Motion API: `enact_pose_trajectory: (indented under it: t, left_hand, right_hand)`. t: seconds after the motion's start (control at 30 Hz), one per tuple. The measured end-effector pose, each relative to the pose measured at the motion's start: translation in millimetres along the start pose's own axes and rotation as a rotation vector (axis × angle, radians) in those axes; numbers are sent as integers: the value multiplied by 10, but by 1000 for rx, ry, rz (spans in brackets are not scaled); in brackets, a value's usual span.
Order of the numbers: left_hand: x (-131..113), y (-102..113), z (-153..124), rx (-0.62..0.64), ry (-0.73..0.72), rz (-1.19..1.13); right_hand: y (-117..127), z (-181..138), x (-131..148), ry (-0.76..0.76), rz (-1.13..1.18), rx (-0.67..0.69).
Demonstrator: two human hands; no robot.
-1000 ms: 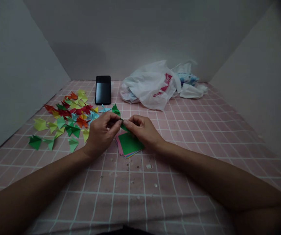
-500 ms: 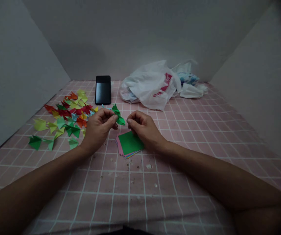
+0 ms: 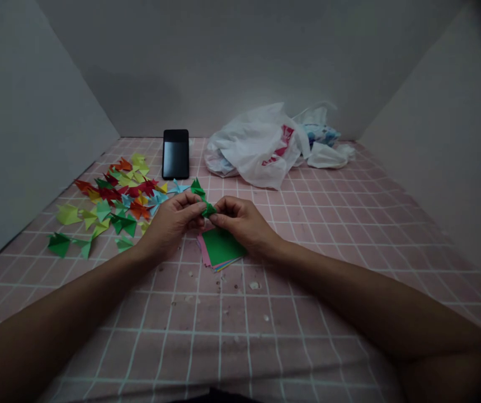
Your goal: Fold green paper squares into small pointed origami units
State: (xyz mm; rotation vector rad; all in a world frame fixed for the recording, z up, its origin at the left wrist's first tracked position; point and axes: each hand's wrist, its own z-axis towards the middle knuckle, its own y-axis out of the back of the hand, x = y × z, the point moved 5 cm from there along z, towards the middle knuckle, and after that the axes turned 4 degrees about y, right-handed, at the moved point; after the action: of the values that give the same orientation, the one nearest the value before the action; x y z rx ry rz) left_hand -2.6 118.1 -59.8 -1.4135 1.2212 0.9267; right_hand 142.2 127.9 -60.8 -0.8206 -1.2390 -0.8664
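Observation:
Between my two hands is a small green folded paper figure (image 3: 198, 189), its pointed flaps sticking up past the fingers. My left hand (image 3: 177, 219) pinches it from the left with thumb and fingers. From the right, my right hand (image 3: 243, 223) pinches its lower right tip, and the fingers cover part of the folds. Just below the hands lies a stack of square paper sheets (image 3: 222, 246), green on top, with pink, blue and yellow edges showing. To the left spreads a pile of folded paper figures (image 3: 125, 223) in red, orange, yellow, green and blue.
A black phone (image 3: 175, 155) rests near the back wall. Right of it lies a crumpled white plastic bag (image 3: 257, 148) with red print, then a white and blue package (image 3: 322, 134). The pink checked tablecloth (image 3: 328, 291) has worn spots; grey walls enclose three sides.
My right hand has moved left and now grips the green figure's lower tip. That tip was free before, and the hands are closer together.

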Motion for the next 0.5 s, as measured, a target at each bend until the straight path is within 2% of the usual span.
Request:
enact_pose_trajectory:
  t: [0.23, 0.5]
  left_hand:
    - [-14, 17, 5, -19, -17, -2]
    - [5, -52, -47, 35, 22, -70]
  right_hand:
    - [-7, -15, 21, 6, 12, 12]
    - [48, -7, 29, 71, -91, -85]
